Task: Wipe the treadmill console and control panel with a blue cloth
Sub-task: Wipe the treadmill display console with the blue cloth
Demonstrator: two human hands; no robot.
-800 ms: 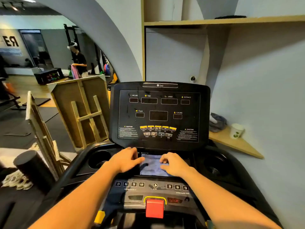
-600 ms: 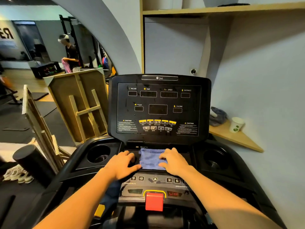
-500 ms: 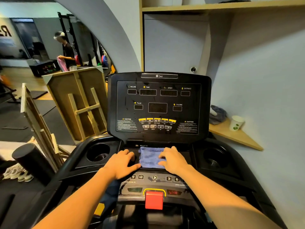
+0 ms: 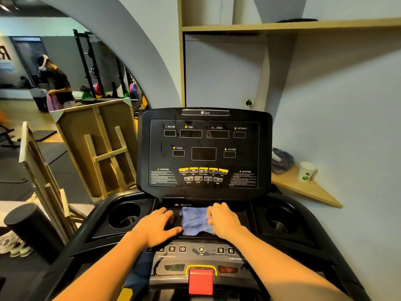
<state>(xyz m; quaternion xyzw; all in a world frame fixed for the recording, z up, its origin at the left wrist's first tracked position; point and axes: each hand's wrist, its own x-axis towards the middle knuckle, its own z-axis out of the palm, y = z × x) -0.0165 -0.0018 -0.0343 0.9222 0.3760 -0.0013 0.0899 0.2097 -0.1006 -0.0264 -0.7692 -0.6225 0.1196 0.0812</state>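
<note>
While both hands work the recessed tray below the upright console (image 4: 204, 148), the blue cloth (image 4: 195, 221) lies bunched on that tray, between the two cup holders (image 4: 124, 215).

Right hand (image 4: 224, 220): flat on the cloth's right edge, fingers (image 4: 213, 210) curled down, pressing and pinching the fabric. Left hand (image 4: 159, 224): just beside the cloth's left edge, palm down on the bare tray, fingers spread and released, thumb touching the cloth's lower left corner. Looks like bracing, not gripping.

Judgement: step in hand is wiping the tray floor.

- Cloth is crumpled; spread it flatter under the palm for fuller contact.
- Push it into the back corner under the console lip, where dust would collect.
- Use overlapping side-to-side strokes.

Not yet covered, by the look of it: display panel with faint streaks or drips, the yellow button row (image 4: 203, 170), and the lower control panel (image 4: 201, 249) with number keys. Go light there; the red stop button (image 4: 200, 281) sits near the forearms, and a readout beside it is lit red.
</note>
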